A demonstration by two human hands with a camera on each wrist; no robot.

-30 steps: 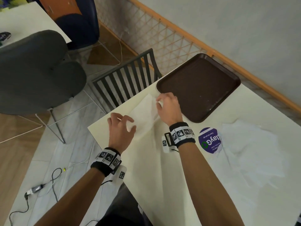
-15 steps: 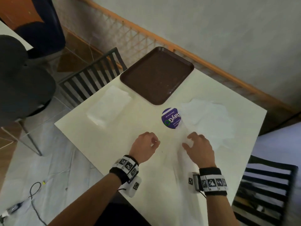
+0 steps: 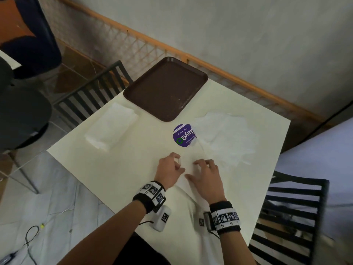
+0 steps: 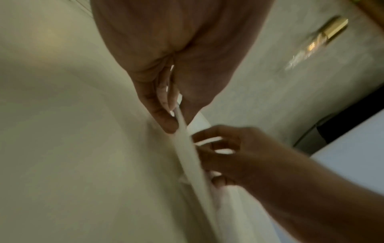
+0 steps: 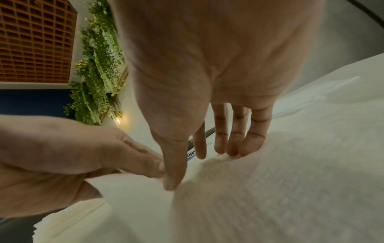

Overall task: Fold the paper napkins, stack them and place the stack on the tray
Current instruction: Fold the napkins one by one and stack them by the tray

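Observation:
A single white napkin (image 3: 188, 166) lies on the cream table (image 3: 118, 169) in front of me, between my hands. My left hand (image 3: 172, 167) pinches the napkin's (image 4: 191, 161) edge between thumb and fingers and lifts it a little. My right hand (image 3: 207, 175) rests on the napkin (image 5: 270, 189) with fairly straight fingers (image 5: 236, 139), its thumb close to the left fingers. A folded napkin stack (image 3: 112, 129) lies at the table's left, beside the empty brown tray (image 3: 166, 88). A loose pile of unfolded napkins (image 3: 225, 138) lies to the right.
A round purple sticker (image 3: 183, 135) sits between the tray and the loose pile. Dark slatted chairs stand at the table's left (image 3: 89, 96) and right (image 3: 290, 217) sides. A wall with an orange rail (image 3: 210, 62) runs behind the tray.
Both hands left the folded stack near the tray and came to the near middle of the table. They then drew together, and the left hand now pinches a fresh napkin's edge.

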